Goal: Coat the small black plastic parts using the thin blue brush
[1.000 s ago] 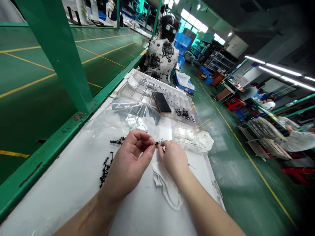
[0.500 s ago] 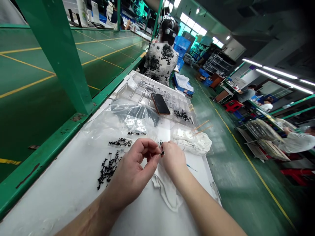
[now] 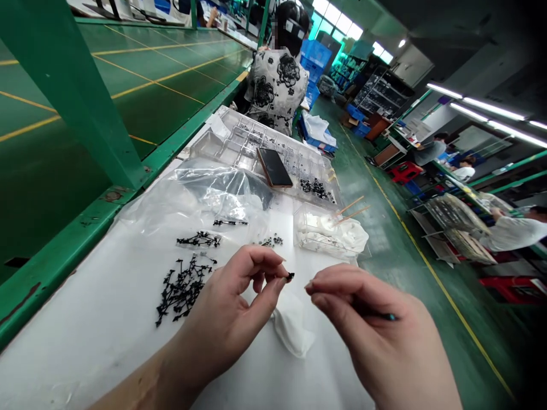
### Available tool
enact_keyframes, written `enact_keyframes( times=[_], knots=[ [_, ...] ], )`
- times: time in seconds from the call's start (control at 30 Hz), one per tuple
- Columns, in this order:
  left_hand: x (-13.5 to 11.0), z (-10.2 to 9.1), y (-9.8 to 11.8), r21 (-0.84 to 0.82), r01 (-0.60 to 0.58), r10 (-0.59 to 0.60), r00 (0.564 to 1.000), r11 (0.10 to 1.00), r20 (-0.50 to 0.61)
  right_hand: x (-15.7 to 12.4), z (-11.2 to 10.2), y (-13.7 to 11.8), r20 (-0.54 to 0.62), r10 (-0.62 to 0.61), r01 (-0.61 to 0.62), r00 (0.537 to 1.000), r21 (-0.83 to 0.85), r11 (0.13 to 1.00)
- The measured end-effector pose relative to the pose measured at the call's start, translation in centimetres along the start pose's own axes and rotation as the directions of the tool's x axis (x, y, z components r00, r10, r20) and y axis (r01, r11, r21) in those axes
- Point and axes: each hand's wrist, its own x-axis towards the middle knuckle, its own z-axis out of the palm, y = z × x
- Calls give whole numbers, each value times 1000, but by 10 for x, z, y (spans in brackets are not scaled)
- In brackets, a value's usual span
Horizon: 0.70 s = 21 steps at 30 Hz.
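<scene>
Tube lights [image 3: 493,109] shine above green floor [image 3: 427,336].

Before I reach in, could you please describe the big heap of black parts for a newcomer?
On the white table, find the left hand pinching a small black piece. The heap of black parts lies to that hand's left; it sprawls wider than the narrow black bundle just beyond.

The left hand [image 3: 233,310] pinches a black part [image 3: 290,277]; the right hand [image 3: 391,341] grasps a tool [image 3: 390,317].

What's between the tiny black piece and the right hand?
Just a gap. In the head view, nothing lies between the black piece and the right hand.
</scene>
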Motion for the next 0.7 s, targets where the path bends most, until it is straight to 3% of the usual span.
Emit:
enact_keyframes(
  times=[0.1, 0.3, 0.57, 0.7],
  knots=[
    [-1, 3, -2, 0, -5, 5, 1000, 1000, 14, -2, 8, -1, -2, -86, 86, 996, -11, 996],
    [-2, 4, 1, 12, -43, 42, 999, 999, 27, -1, 13, 0, -15, -28, 27, 999, -62, 998],
    [-7, 4, -1, 70, -130, 128, 991, 989, 34, 3, 15, -8, 10, -55, 55, 998, -54, 997],
    [-6, 3, -1, 132, -221, 218, 975, 966, 37, 4, 17, -8, 12, -41, 41, 999, -59, 997]
  ],
)
